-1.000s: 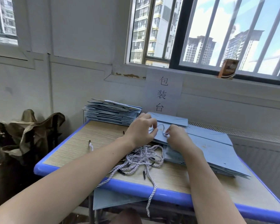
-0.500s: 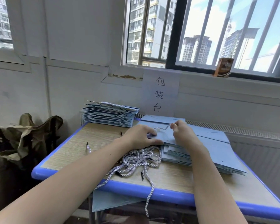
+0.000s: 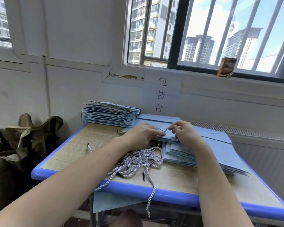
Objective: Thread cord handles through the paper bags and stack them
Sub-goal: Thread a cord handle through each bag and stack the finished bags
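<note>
A pile of flat light-blue paper bags (image 3: pixel 208 151) lies on the right half of the table. My left hand (image 3: pixel 143 134) presses flat on the top bag near its upper edge. My right hand (image 3: pixel 182 131) pinches a white twisted cord (image 3: pixel 162 129) that runs across that bag's top toward my left fingers. A tangle of loose white cords (image 3: pixel 138 161) with black tips lies on the table in front of the pile, one strand hanging over the front edge. A second stack of blue bags with cords fitted (image 3: pixel 110 113) sits at the back left.
The table (image 3: pixel 69 151) has a wood-grain top and blue rim. A single cord (image 3: pixel 88 147) lies apart at left. A blue sheet (image 3: pixel 111 202) sticks out under the table front. An olive folding chair (image 3: pixel 23 138) stands left; a paper sign (image 3: pixel 161 94) hangs on the wall.
My right hand has drawn the cord up and to the right across the top bag. My left hand went from pinching at the bag's edge to lying flat on it.
</note>
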The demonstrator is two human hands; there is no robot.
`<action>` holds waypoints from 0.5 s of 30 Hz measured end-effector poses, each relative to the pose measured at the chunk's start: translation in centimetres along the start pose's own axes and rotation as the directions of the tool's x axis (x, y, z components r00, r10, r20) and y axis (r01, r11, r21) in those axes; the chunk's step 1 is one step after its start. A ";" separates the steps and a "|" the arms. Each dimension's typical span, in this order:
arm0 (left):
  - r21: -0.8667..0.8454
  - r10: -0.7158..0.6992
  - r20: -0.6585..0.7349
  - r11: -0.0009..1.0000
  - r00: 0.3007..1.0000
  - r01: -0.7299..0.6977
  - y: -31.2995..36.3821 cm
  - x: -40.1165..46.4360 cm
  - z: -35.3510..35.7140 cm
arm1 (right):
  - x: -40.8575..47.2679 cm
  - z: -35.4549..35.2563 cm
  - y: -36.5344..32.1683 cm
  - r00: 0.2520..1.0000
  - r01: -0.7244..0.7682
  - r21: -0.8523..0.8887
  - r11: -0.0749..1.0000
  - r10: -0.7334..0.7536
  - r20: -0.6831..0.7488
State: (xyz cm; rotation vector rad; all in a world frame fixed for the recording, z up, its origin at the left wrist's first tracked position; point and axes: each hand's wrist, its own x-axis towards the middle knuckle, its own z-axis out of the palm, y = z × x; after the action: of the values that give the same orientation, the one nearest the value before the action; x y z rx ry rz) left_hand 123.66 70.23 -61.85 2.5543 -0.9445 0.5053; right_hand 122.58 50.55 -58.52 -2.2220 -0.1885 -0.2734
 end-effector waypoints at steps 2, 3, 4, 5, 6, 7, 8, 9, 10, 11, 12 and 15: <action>0.042 0.038 0.021 0.998 0.999 -0.039 0.3 0.1 0.3 | 0.0 0.1 0.1 0.999 -0.001 0.033 0.999 0.002 -0.045; 0.027 0.032 0.033 0.999 0.999 -0.033 0.4 0.1 0.3 | -0.1 0.3 0.1 0.997 -0.001 0.033 0.999 0.003 -0.072; 0.002 0.022 0.037 1.000 0.999 -0.022 0.4 0.2 0.3 | -0.1 0.5 0.2 0.995 -0.003 0.010 1.000 0.004 -0.100; -0.028 0.013 0.030 1.000 0.999 -0.012 0.3 0.2 0.3 | -0.1 0.7 0.3 0.991 -0.006 -0.039 0.999 0.001 -0.131; -0.053 0.002 0.019 0.999 1.000 -0.001 0.3 0.2 0.3 | 0.0 0.9 0.5 0.987 -0.012 -0.092 0.996 -0.003 -0.158; -0.075 -0.007 0.008 0.997 1.000 0.007 0.2 0.2 0.2 | 0.1 1.1 0.6 0.984 -0.017 -0.130 0.991 -0.006 -0.177; -0.088 -0.010 0.003 0.996 1.000 0.010 0.1 0.1 0.2 | 0.2 1.2 0.7 0.982 -0.020 -0.142 0.990 -0.007 -0.187; -0.095 -0.008 -0.001 0.995 1.000 0.008 0.0 0.2 0.1 | 0.2 1.2 0.7 0.983 -0.015 -0.139 0.990 -0.011 -0.185; -0.097 -0.006 -0.007 0.995 1.000 0.005 0.0 0.2 0.2 | 0.2 1.2 0.7 0.983 0.003 -0.130 0.991 -0.027 -0.179; -0.099 -0.007 -0.014 0.995 1.000 0.006 0.0 0.3 0.2 | 0.2 1.1 0.6 0.984 0.031 -0.121 0.992 -0.052 -0.168; -0.102 -0.012 -0.017 0.995 1.000 0.010 0.0 0.3 0.2 | 0.0 1.0 0.4 0.984 0.064 -0.105 0.992 -0.081 -0.161; -0.119 -0.026 -0.013 0.993 1.000 0.024 0.0 0.4 0.2 | -0.4 0.7 0.0 0.977 0.146 -0.070 0.987 -0.155 -0.146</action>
State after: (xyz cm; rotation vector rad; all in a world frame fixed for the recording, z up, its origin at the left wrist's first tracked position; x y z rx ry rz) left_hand 123.97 69.94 -61.86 2.4499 -0.9082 0.4458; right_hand 122.29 51.09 -59.10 -2.2371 -0.2693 -0.5353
